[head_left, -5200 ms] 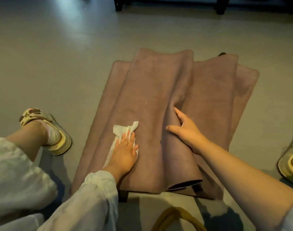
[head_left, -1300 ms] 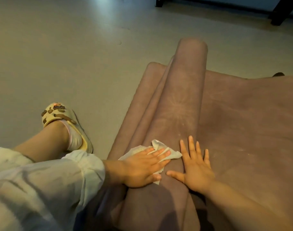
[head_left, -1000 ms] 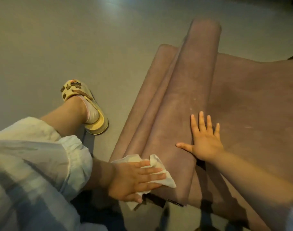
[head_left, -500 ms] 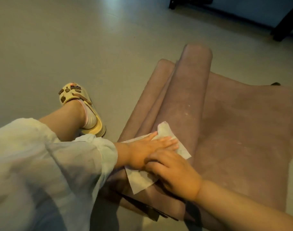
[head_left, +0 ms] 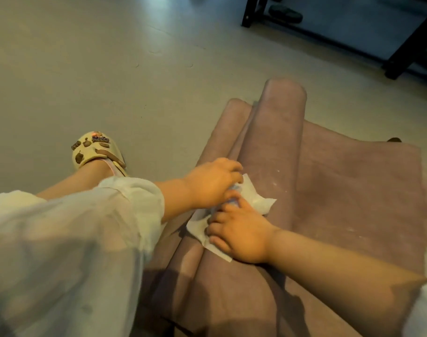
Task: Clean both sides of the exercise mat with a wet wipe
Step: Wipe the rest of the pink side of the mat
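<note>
Your mat lies on the floor, its left part gathered into a long raised fold. The wipe sits on that fold near you. Your left hand curls its fingers onto the wipe's far end; your right hand grips its near edge with bent fingers. Your sandal stands left of the mat.

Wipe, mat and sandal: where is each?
wipe (head_left: 257, 199): head view, its far white corner.
mat (head_left: 353, 190): head view, its flat right part.
sandal (head_left: 95, 148): head view, its decorated top.
</note>
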### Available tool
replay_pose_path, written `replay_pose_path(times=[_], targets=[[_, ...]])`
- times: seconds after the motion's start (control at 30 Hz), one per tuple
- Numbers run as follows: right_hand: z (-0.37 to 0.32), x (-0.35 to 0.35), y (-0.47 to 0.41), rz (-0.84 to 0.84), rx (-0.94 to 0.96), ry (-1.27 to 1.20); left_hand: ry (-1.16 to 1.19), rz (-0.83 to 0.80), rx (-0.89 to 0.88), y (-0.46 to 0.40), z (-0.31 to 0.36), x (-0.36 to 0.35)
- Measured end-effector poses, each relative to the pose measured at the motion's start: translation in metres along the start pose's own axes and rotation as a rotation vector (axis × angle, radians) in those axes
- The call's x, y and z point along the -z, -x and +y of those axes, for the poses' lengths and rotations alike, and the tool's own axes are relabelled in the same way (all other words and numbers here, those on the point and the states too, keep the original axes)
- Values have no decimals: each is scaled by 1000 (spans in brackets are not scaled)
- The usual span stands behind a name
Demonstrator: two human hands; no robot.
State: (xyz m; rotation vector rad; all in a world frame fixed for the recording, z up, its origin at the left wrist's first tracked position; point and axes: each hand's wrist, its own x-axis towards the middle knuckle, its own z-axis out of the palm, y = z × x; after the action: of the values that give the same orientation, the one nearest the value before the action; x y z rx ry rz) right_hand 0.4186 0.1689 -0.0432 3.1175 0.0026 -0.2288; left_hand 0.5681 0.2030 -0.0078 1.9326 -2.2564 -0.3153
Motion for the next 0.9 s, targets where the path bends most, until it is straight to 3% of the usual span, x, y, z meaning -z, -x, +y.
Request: replay_pose_path(times=[0.07, 0.13, 0.27, 0.37, 0.53, 0.63, 0.9], targets=[[16, 3, -2, 9, -40, 1, -30, -9, 65, 7, -6, 10], [30, 5, 0, 13, -53, 17, -98, -184, 108, 19, -8, 17], [59, 1, 3, 2, -111, 98, -257, -618, -16, 62, -1, 25], [76, 11, -8, -136, -238, 62, -118, -746, 115, 84, 0, 22], [87, 16, -26, -215, -394, 71, 330, -541, 374, 48, 3, -14], [92, 16, -27, -247, -429, 85, 379, -401, 421, 33, 9, -27], [103, 18, -24, -208, -480, 56, 616, -282, 540, 27, 41, -35]])
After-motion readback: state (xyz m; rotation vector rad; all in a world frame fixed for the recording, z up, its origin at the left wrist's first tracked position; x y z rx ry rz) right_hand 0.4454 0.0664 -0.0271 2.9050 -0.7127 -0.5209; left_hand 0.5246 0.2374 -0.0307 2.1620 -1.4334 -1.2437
